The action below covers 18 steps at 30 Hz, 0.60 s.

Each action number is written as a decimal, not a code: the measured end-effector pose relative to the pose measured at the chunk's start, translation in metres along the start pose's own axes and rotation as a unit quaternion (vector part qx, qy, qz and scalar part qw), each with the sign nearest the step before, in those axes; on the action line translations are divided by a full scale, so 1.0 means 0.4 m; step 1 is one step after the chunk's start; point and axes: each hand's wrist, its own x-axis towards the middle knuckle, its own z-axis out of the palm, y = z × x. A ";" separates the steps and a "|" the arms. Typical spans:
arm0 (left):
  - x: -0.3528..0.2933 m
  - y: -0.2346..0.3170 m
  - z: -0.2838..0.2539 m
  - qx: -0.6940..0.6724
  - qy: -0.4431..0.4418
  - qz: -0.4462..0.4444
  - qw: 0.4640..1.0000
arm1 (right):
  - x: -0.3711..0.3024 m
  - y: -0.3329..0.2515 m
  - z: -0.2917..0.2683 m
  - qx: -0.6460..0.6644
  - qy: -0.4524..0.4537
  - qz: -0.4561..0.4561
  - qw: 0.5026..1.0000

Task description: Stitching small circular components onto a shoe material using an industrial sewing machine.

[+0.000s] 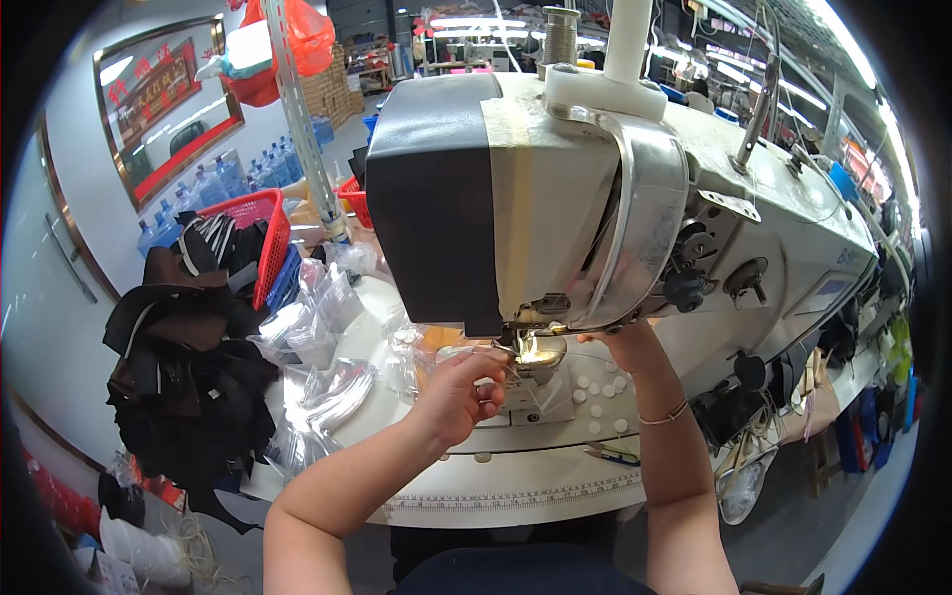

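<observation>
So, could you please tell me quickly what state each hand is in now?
Left hand: partly curled near the sewing machine; whether it holds anything cannot be told.
Right hand: partly hidden behind the sewing machine; cannot be told.

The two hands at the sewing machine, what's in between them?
In the head view, the lit metal needle area sits between the left hand and the right hand.

You can pass low over the front strip of the white table [506, 481]. The sewing machine [555, 218] blocks you from above; clear plastic bags [317, 397] crowd the left, while loose white discs [595, 411] and small tools [615, 456] obstruct the right.
</observation>
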 end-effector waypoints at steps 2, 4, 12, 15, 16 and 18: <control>-0.007 0.006 -0.005 -0.036 0.004 -0.037 0.999 | -0.004 -0.034 0.014 -0.416 0.207 -0.245 0.851; -0.027 0.000 -0.018 -0.046 0.015 -0.032 0.998 | -0.059 -0.107 0.051 -0.264 0.280 -0.230 0.894; -0.071 -0.025 -0.042 0.166 -0.014 0.232 0.958 | -0.134 -0.183 0.126 -0.293 0.256 -0.326 0.862; -0.002 0.100 -0.021 0.489 0.056 0.319 0.810 | -0.139 -0.188 0.119 -0.316 0.252 -0.329 0.853; 0.008 0.118 -0.011 0.487 0.026 0.272 0.830 | -0.137 -0.194 0.116 -0.317 0.251 -0.329 0.853; 0.075 0.097 -0.074 0.561 -0.051 0.317 0.763 | -0.139 -0.211 0.120 -0.318 0.247 -0.337 0.851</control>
